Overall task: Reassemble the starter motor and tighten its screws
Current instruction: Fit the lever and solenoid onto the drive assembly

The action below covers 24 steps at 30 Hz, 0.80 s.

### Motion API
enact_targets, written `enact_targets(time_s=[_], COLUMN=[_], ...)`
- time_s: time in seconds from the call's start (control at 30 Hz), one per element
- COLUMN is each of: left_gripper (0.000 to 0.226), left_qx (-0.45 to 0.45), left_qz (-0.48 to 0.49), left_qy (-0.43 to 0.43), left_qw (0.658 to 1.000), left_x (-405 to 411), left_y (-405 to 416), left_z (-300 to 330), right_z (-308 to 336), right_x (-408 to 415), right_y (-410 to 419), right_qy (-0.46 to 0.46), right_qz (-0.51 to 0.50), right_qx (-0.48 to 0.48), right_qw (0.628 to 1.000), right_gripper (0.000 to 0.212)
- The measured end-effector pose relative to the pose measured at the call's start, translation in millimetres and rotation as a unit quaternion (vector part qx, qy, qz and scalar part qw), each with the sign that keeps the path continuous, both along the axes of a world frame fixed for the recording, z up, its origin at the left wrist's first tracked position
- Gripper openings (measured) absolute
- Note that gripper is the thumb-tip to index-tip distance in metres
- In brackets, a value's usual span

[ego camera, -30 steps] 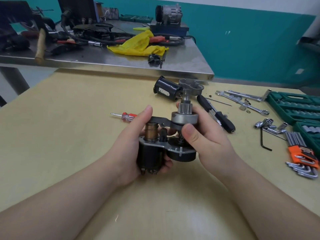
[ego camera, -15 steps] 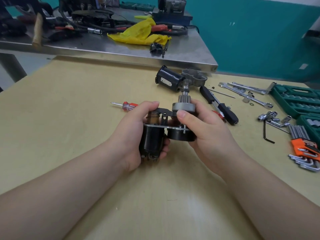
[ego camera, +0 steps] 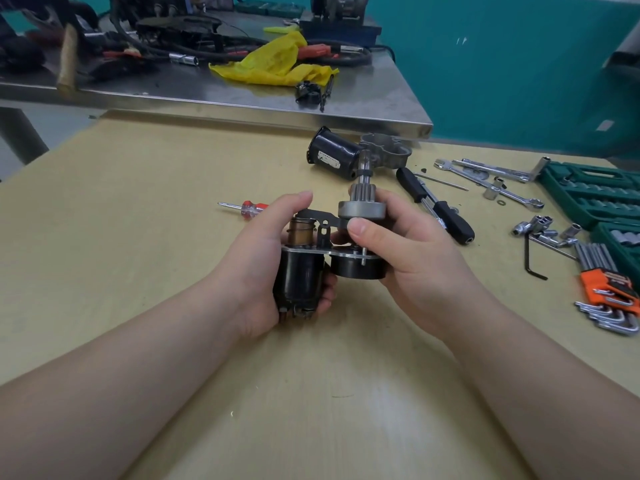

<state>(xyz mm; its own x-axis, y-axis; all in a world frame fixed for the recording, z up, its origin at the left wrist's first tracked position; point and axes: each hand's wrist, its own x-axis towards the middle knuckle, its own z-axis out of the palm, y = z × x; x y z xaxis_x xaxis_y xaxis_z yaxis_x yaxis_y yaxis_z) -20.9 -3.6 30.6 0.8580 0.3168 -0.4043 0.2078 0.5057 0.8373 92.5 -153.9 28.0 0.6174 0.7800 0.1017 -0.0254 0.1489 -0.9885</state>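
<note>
I hold the starter motor assembly (ego camera: 358, 268) just above the wooden table (ego camera: 138, 237), at its middle. My left hand (ego camera: 263, 265) grips the black solenoid cylinder (ego camera: 298, 282), with its thumb up by the copper plunger (ego camera: 302, 233). My right hand (ego camera: 405, 258) grips the pinion drive gear (ego camera: 362, 207) on its upright shaft, thumb in front, fingers behind. A black lever fork (ego camera: 320, 218) links plunger and gear. Behind lie the black motor housing (ego camera: 332, 155) and the grey nose casting (ego camera: 386, 152).
A red-handled screwdriver (ego camera: 247, 207) lies left of the hands. To the right are a black-handled tool (ego camera: 436, 206), wrenches (ego camera: 485, 176), loose sockets (ego camera: 540, 228), orange-held hex keys (ego camera: 609, 292) and green socket cases (ego camera: 595, 192). A cluttered steel bench (ego camera: 363, 95) stands behind.
Both hands have kept their grip and turned the assembly a little more upright. The camera view has dipped, so the table items sit higher in frame.
</note>
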Motion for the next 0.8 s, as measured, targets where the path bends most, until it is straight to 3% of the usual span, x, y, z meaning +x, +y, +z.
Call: enact_targets(time_s=[0.53, 0.8], left_gripper=[0.046, 0.046], left_qx=[0.017, 0.015], left_qz=[0.023, 0.023], left_qy=[0.004, 0.011], left_qw=[1.000, 1.000], left_x=[2.6, 4.0], left_y=[-4.7, -3.6], left_z=[-0.3, -1.0], right_z=[-3.6, -2.8], right_x=[-3.6, -3.7], right_y=[3.7, 3.6], right_qy=[0.011, 0.047], right_qz=[-0.024, -0.016], right_qx=[0.007, 0.011], right_qw=[1.000, 0.999], right_gripper=[0.019, 0.030])
